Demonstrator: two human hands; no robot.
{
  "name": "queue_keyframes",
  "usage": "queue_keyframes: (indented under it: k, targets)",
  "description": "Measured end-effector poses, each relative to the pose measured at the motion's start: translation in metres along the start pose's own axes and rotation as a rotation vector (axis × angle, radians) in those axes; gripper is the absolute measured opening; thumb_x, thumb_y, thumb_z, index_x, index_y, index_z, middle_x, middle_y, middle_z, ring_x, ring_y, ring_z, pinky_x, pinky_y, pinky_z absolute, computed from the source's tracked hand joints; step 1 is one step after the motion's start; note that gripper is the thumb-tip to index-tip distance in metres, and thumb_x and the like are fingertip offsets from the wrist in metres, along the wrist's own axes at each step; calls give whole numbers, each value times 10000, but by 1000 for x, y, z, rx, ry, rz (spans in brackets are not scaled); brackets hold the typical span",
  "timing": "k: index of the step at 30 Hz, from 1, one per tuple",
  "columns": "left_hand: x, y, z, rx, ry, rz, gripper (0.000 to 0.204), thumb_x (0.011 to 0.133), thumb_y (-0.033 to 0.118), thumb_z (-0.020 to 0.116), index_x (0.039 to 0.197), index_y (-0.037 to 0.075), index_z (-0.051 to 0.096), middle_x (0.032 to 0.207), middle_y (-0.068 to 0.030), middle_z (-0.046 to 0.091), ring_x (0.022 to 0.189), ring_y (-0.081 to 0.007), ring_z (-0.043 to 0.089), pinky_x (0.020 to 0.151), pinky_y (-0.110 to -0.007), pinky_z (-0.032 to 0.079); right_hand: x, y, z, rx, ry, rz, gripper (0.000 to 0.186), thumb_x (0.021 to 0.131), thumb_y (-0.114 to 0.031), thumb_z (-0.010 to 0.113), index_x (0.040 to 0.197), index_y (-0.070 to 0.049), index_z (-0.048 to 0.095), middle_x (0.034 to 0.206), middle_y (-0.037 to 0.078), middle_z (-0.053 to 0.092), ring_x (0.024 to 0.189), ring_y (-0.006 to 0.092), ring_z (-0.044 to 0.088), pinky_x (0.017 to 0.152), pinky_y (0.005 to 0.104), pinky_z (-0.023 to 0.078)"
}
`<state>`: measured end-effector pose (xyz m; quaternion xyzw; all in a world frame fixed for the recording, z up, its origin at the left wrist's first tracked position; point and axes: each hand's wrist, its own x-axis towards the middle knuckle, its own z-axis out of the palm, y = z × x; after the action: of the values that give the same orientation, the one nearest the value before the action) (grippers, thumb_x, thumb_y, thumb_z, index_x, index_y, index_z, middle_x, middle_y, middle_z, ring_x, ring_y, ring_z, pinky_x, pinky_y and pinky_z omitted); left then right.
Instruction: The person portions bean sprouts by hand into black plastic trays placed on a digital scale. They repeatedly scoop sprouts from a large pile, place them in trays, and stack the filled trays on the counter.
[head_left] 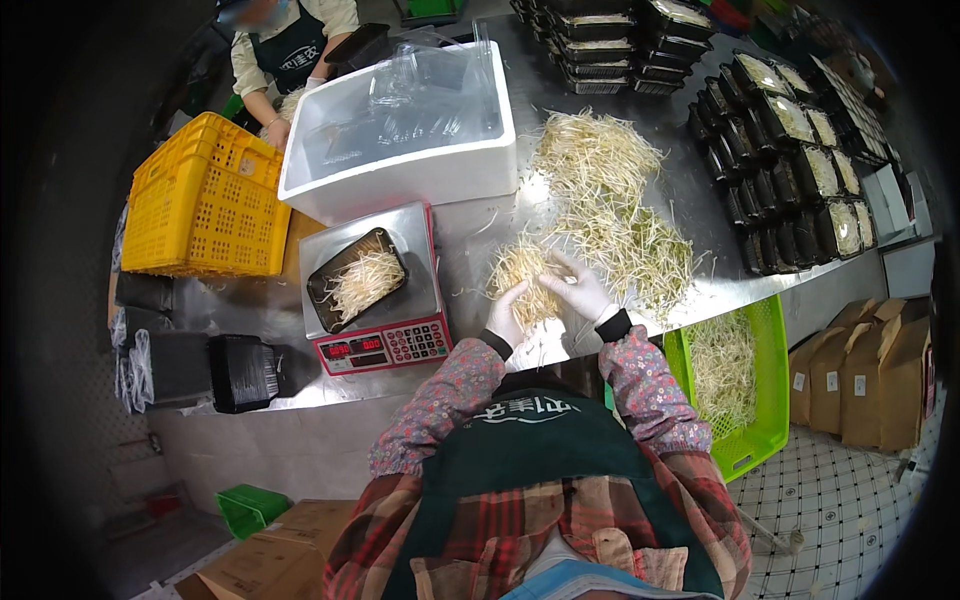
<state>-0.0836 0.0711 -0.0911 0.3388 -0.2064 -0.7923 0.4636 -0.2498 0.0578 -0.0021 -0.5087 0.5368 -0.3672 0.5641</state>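
Observation:
In white gloves, my left hand (508, 312) and my right hand (575, 292) are closed around a clump of pale bean sprouts (525, 268) at the middle of the steel table (478, 222). A larger, loose heap of sprouts (600, 170) spreads behind and to the right of my hands. To the left, a black tray (330, 275) with sprouts in it sits on a red-and-silver digital scale (380, 348).
A white foam box (400, 172), yellow crate (205, 210) and co-worker (285, 60) are at back left. Filled trays (785, 120) are stacked at right and back. Black trays (240, 370) lie left. A green crate (765, 420) and brown bags (860, 390) stand right.

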Motion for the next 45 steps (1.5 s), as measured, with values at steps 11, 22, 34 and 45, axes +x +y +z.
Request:
queue_keyframes:
  k: [11,22,34,45]
  targets:
    - [-42,60,14,-454,-103,-190,501,961,219,461,1403,-14,431,1384,-199,522,1269,-351,515,1083,-522,395,15,40,-13,280,70,172,217,870,-92,715,1079,-49,677,857,-16,674,691,45,578,609,213,463]
    - [-44,65,14,-485,-123,-118,569,927,263,473,1408,-36,414,1412,-206,496,1312,-357,473,1109,-515,360,2,23,-3,487,77,234,245,964,-175,614,1155,-23,641,987,-15,649,900,61,576,790,213,461]
    - [-6,10,-36,-542,17,-154,590,971,370,429,1419,-14,406,1425,-220,475,1313,-394,459,1101,-579,337,11,103,-1,-684,308,-287,352,884,-236,643,1179,-43,657,1185,203,639,1087,342,620,958,379,477]
    - [-5,7,-35,-519,112,-140,585,965,348,424,1423,-15,395,1437,-221,458,1328,-396,435,1121,-570,311,-16,81,9,-512,194,75,132,782,-248,697,854,-138,687,789,32,661,734,250,655,681,352,520]
